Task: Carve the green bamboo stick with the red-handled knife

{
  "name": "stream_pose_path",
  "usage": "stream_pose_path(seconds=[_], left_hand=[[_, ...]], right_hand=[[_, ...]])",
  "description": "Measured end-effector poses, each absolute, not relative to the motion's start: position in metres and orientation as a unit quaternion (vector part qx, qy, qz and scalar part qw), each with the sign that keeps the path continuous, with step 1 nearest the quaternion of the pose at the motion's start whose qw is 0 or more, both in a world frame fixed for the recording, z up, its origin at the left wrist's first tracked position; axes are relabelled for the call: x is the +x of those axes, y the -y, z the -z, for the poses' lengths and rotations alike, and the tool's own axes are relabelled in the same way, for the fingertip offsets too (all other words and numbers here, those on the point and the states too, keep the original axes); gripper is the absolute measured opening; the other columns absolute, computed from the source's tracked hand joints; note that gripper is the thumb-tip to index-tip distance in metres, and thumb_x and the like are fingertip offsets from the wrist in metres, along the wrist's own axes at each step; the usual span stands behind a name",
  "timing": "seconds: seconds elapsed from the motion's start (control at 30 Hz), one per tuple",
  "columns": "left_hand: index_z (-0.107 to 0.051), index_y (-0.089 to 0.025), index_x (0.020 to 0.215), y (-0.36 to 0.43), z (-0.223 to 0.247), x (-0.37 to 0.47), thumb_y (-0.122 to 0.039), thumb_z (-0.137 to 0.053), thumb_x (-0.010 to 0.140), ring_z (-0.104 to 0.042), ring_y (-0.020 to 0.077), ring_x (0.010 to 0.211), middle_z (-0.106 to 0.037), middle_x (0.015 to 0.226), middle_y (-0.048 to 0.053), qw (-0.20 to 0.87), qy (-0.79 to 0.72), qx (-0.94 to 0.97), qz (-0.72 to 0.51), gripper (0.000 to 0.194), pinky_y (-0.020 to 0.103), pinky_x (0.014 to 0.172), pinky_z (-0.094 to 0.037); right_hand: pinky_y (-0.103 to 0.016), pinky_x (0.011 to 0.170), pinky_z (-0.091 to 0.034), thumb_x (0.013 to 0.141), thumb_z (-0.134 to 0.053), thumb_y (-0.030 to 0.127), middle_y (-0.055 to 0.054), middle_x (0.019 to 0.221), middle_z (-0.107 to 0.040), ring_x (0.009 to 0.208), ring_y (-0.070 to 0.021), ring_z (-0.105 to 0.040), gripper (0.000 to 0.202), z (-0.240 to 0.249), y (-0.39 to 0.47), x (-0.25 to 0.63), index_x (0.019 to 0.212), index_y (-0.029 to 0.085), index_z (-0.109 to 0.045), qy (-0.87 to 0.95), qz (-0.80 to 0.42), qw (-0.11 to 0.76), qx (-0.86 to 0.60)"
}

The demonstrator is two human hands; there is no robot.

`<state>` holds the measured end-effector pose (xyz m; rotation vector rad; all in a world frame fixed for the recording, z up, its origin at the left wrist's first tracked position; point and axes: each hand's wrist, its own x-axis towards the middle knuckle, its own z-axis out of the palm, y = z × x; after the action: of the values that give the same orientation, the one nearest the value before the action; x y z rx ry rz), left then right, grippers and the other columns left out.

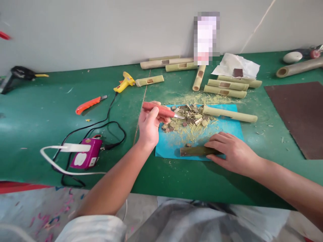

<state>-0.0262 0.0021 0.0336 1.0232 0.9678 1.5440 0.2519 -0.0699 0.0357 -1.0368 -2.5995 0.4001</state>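
Blue sheet [165, 146]: chips [198, 121], dust [189, 134], dark bamboo tube [193, 152].

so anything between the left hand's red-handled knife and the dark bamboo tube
Only loose bamboo chips and shavings on the blue sheet, plus one small piece at the far edge of the dark bamboo tube.

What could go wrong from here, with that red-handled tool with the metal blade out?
The left hand holds the red-handled metal-bladed tool with its blade bare, and the right hand is ungloved, so a slip might cut skin. The round, dark green bamboo tube might roll on the flat blue sheet if the right hand's grip loosened. The thin white cable runs close by the left forearm, which could snag it.
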Motion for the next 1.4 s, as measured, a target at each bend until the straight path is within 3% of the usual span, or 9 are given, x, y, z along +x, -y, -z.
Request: stream_pose_path(seconds=[0.23,0.43,0.53,0.7,0.87,1.07,1.27,1.4], left_hand=[[-0.06,-0.02,0.102,-0.002,-0.03,-0.028,-0.047,-0.075,0.084,-0.066,0.0123,0.057,-0.077,0.084,0.003,0.491,-0.393,0.445,-0.637,0.036,0.026,0.054,-0.053],[-0.065,-0.022,0.101,0.003,-0.035,-0.024,-0.03,-0.09,0.068,-0.065,0.0104,0.066,-0.074,0.086,-0.001,0.455,-0.376,0.469,-0.657,0.043,0.022,0.057,-0.052],[-0.072,-0.021,0.092,0.008,-0.033,-0.022,-0.03,-0.089,0.07,-0.065,0.0106,0.072,-0.071,0.086,0.0,0.426,-0.397,0.513,-0.63,0.03,0.022,0.061,-0.053],[-0.075,-0.02,0.089,0.013,-0.029,-0.021,-0.031,-0.082,0.079,-0.061,0.0088,0.064,-0.073,0.088,0.002,0.465,-0.391,0.534,-0.588,0.016,0.022,0.057,-0.051],[-0.075,-0.019,0.088,0.011,-0.029,-0.019,-0.033,-0.083,0.079,-0.061,0.0081,0.059,-0.075,0.087,0.003,0.487,-0.399,0.516,-0.581,0.019,0.021,0.054,-0.052],[-0.076,-0.02,0.088,0.013,-0.027,-0.019,-0.039,-0.08,0.082,-0.063,0.0098,0.058,-0.075,0.085,0.003,0.482,-0.395,0.54,-0.566,0.02,0.022,0.051,-0.05],[-0.076,-0.018,0.091,0.016,-0.037,-0.017,-0.044,-0.077,0.082,-0.067,0.0127,0.057,-0.076,0.084,0.005,0.543,-0.328,0.541,-0.552,0.028,0.024,0.051,-0.055],[-0.075,-0.017,0.093,0.017,-0.04,-0.015,-0.045,-0.074,0.084,-0.068,0.0144,0.056,-0.077,0.085,0.006,0.572,-0.315,0.535,-0.536,0.029,0.027,0.051,-0.057]], right_hand=[[-0.046,0.081,-0.056,0.096,-0.061,0.034,-0.012,0.1,-0.075,0.091,-0.0292,-0.067,0.024,-0.032,0.042,0.258,0.106,0.016,-0.073,0.888,-0.075,0.15,-0.429],[-0.042,0.083,-0.055,0.092,-0.065,0.029,-0.012,0.105,-0.075,0.094,-0.0279,-0.066,0.02,-0.031,0.035,0.251,0.105,0.015,-0.072,0.881,-0.046,0.204,-0.425],[-0.04,0.08,-0.054,0.088,-0.068,0.026,-0.011,0.105,-0.074,0.092,-0.0267,-0.065,0.017,-0.028,0.042,0.242,0.102,0.017,-0.071,0.882,-0.072,0.198,-0.422],[-0.045,0.084,-0.054,0.085,-0.074,0.042,-0.012,0.108,-0.074,0.096,-0.0305,-0.065,0.04,-0.033,0.051,0.247,0.114,0.016,-0.069,0.872,-0.056,0.178,-0.452],[-0.044,0.082,-0.054,0.096,-0.061,0.035,-0.011,0.101,-0.074,0.09,-0.0283,-0.064,0.026,-0.04,0.056,0.266,0.107,0.016,-0.074,0.872,-0.023,0.151,-0.465],[-0.043,0.08,-0.053,0.092,-0.067,0.033,-0.01,0.105,-0.074,0.091,-0.0275,-0.065,0.017,-0.042,0.062,0.271,0.099,0.018,-0.071,0.867,-0.044,0.166,-0.469],[-0.044,0.08,-0.052,0.094,-0.065,0.038,-0.011,0.102,-0.074,0.093,-0.029,-0.064,0.027,-0.041,0.068,0.269,0.109,0.016,-0.071,0.87,-0.042,0.146,-0.468],[-0.04,0.076,-0.05,0.091,-0.068,0.032,-0.009,0.102,-0.073,0.091,-0.0271,-0.064,0.015,-0.042,0.072,0.268,0.096,0.018,-0.07,0.88,-0.04,0.131,-0.455]])
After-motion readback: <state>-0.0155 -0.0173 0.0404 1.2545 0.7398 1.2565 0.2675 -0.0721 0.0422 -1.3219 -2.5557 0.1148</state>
